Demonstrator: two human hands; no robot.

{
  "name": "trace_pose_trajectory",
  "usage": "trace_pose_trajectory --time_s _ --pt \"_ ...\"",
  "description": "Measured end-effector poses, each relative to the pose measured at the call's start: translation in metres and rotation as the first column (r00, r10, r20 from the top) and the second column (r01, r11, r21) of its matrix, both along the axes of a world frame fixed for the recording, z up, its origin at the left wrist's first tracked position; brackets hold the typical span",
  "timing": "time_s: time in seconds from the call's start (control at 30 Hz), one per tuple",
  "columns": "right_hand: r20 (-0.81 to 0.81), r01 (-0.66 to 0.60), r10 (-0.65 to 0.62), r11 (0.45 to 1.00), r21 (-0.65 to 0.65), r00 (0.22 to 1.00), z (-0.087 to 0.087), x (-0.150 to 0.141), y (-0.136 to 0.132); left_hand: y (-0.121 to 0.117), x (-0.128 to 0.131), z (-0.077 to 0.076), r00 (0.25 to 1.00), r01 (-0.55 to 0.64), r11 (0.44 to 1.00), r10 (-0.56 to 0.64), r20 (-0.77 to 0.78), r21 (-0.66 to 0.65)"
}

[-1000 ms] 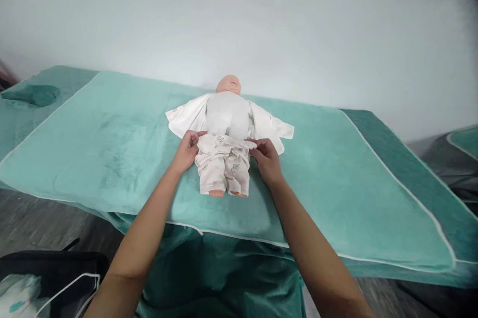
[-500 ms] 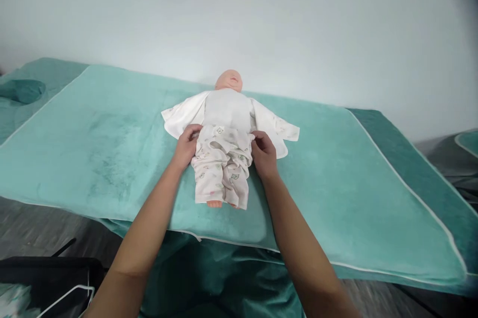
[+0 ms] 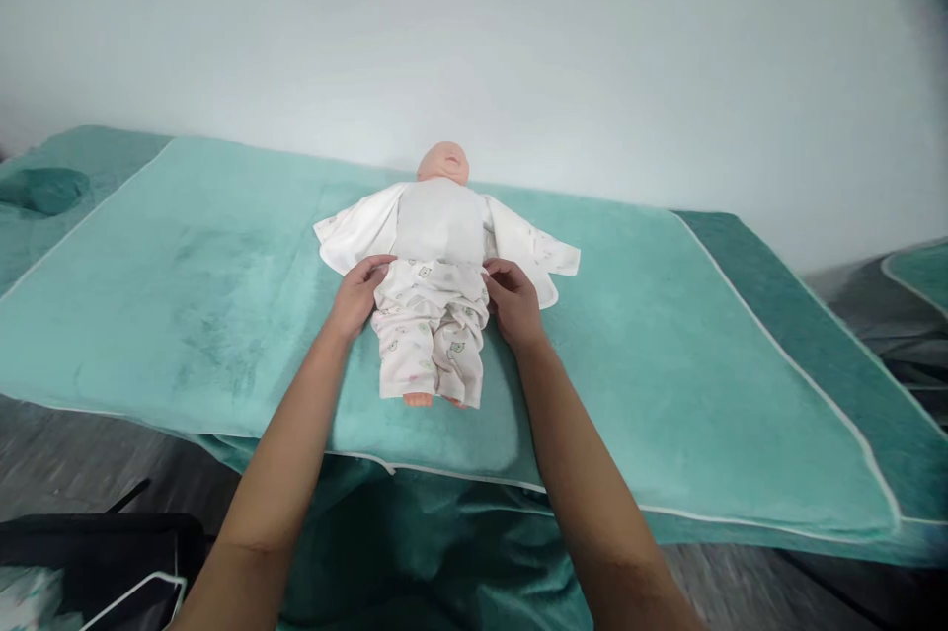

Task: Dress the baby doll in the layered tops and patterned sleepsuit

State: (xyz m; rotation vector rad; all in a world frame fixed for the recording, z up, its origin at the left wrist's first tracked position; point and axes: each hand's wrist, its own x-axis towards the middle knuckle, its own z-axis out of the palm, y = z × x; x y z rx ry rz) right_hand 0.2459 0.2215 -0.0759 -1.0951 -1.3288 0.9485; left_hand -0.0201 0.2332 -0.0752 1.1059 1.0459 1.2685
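Note:
A baby doll [image 3: 442,162] lies on its back, head toward the wall, on a turquoise blanket. It wears patterned white pants [image 3: 428,325] that reach down to its feet. A white jacket [image 3: 516,241] is spread open to both sides of a plain white front over the chest. My left hand [image 3: 359,295] pinches the waistband at the side of the pants on the left. On the opposite side my right hand [image 3: 513,300] grips the waistband, fingers bent. Only the tips of the doll's feet [image 3: 419,399] show below the cuffs.
The turquoise blanket [image 3: 667,364] with a white edge covers a padded table against a white wall [image 3: 444,39]. A black bin or bag [image 3: 111,552] with a white wire hanger-like thing [image 3: 140,593] stands at the lower left. Darker green cover shows at both ends.
The pants' folds around the hips are smoother and the waistband lies flatter. Both hands stay at its sides. The whole view has shifted slightly.

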Motion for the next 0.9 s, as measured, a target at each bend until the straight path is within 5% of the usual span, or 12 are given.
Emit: trace_pose_trajectory --time_s 0.2,0.43,0.53,0.7,0.9 --pt "-0.092 0.041 -0.043 0.999 -0.026 0.995 -0.005 -0.001 0.001 -0.002 -0.002 0.001 0.997 0.033 0.999 -0.035 -0.062 -0.026" --pt "0.044 0.050 -0.057 0.988 0.149 0.997 -0.001 -0.006 -0.003 -0.001 0.007 0.002 0.986 0.013 0.936 0.047 -0.160 0.352" --pt "0.017 0.095 -0.100 0.978 0.185 0.995 0.002 -0.008 -0.001 0.009 0.010 0.010 0.976 0.033 0.933 0.047 -0.212 0.358" --pt "0.089 0.299 -0.305 0.951 0.072 0.948 0.007 -0.006 0.029 0.050 0.014 0.031 0.864 -0.075 0.923 0.249 -0.437 0.378" --pt "0.072 0.330 -0.327 0.943 -0.030 0.942 -0.003 -0.011 0.053 0.073 0.026 0.014 0.915 -0.119 0.957 0.209 -0.346 0.265"
